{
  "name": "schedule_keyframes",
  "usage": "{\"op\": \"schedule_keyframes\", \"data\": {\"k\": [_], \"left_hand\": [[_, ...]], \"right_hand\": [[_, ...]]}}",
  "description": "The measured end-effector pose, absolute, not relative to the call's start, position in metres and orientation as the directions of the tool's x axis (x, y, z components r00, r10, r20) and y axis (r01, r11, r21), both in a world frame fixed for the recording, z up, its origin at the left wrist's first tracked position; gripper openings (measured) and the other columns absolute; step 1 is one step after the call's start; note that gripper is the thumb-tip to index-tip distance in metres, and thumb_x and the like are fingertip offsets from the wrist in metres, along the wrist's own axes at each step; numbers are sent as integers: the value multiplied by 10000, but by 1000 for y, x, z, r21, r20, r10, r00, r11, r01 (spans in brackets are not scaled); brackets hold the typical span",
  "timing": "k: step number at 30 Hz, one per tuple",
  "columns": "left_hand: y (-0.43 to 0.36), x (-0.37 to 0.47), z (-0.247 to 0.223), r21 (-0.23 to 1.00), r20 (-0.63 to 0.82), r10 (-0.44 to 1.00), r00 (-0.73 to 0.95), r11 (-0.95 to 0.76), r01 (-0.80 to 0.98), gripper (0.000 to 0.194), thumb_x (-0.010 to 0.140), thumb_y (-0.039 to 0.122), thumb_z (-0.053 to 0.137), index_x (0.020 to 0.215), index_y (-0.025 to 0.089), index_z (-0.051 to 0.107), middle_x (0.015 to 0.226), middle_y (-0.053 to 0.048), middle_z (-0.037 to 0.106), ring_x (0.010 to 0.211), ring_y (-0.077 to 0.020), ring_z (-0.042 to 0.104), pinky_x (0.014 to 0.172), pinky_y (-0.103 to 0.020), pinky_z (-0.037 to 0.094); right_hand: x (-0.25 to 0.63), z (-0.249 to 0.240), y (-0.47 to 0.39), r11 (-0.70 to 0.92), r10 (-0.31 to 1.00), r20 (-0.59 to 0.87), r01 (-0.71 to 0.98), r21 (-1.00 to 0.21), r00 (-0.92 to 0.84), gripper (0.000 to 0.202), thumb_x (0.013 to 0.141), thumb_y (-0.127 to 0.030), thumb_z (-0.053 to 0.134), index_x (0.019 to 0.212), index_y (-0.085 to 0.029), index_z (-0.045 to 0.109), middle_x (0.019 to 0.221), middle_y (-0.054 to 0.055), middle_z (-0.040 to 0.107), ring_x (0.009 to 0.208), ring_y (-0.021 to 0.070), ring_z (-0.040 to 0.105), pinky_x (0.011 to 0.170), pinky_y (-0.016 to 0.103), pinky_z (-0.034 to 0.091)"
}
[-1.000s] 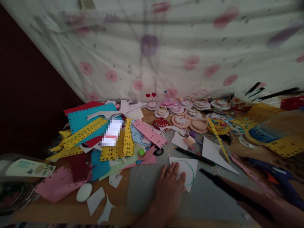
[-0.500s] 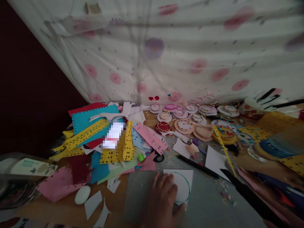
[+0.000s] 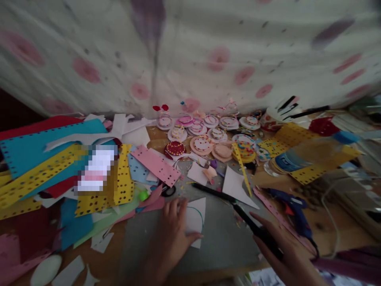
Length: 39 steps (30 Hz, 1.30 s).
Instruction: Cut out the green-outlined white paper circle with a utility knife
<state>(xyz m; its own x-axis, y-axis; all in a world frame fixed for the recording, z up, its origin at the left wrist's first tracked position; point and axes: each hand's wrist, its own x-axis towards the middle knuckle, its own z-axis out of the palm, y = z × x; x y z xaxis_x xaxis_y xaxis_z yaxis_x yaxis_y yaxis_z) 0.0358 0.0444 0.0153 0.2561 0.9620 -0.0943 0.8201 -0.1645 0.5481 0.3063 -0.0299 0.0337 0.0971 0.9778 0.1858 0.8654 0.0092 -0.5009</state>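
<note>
Near the middle of the grey mat (image 3: 226, 242), which reaches to the near edge of the wooden table (image 3: 110, 264), lies the paper (image 3: 195, 216), white and marked with a curved green line. The left hand (image 3: 175, 228) is spread over the paper's left side, with the thumb toward its near corner; it grasps nothing that I can see, and it covers part of the line. Out by the mat's right edge, the right hand (image 3: 276, 242) has its fingers around a black pen (image 3: 245, 216), held slanting and off the paper. Its tip lines up with the end of a second pen (image 3: 212, 192) lying across the mat; from where I stand I cannot tell whether the two touch.

Toward the mat's far left corner I see scissors (image 3: 169, 191), partly under pink scraps (image 3: 154, 198). A white scrap (image 3: 235, 186) lies toward the far right corner, with a yellow strip (image 3: 242, 167) across it. Beyond the mat's right edge are a glue gun (image 3: 293, 206) and a bottle (image 3: 309, 155). Beaded discs (image 3: 203, 145) sit in rows toward the table's far edge, before a flowered curtain (image 3: 184, 39). Left of the mat, coloured sheets (image 3: 59, 139) lie heaped, and a white oval (image 3: 46, 270) rests toward the near edge.
</note>
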Motion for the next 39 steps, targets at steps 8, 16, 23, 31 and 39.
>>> {"op": "schedule_keyframes", "data": {"k": [8, 16, 23, 31, 39], "left_hand": [[70, 6, 37, 870, -264, 924, 276, 105, 481, 135, 716, 236, 697, 793, 169, 610, 751, 6, 563, 718, -160, 538, 663, -265, 423], [99, -2, 81, 916, -402, 816, 415, 356, 186, 225, 628, 308, 796, 758, 162, 685, 679, 16, 645, 607, -115, 558, 544, -196, 396], [111, 0, 51, 799, -382, 800, 463, 537, -269, 360, 558, 371, 850, 838, 167, 750, 755, -28, 726, 633, -139, 627, 581, -211, 465], [101, -7, 21, 698, -432, 796, 423, 592, -402, 370, 573, 322, 855, 843, 94, 742, 695, -88, 727, 602, -167, 648, 563, -222, 494], [100, -7, 20, 753, -325, 806, 495, 537, -381, 426, 631, 356, 822, 958, 105, 715, 777, -93, 722, 593, -138, 610, 512, -194, 455]], "right_hand": [[314, 6, -20, 362, 925, 222, 891, -274, -308, 420, 934, -283, 506, 1353, -256, 499, 990, 70, 689, 876, 212, 653, 750, 325, 526], [252, 50, 30, 273, 962, 227, 576, -770, -152, 284, 870, -389, 562, 1075, -194, 590, 928, 81, 633, 803, 195, 582, 678, 308, 480], [181, 51, 77, -328, 942, -307, -174, -929, -136, 552, 729, -710, 559, 559, -203, 421, 483, -69, 354, 441, 70, 302, 418, 205, 232], [172, 22, 88, -355, 933, -322, -269, -895, -159, 449, 745, -595, 574, 583, -243, 347, 433, -89, 292, 385, 72, 230, 384, 219, 179], [178, 27, 82, -432, 890, -347, -309, -847, -294, 442, 749, -581, 583, 524, -242, 410, 381, -69, 294, 329, 64, 203, 352, 235, 120]]}}
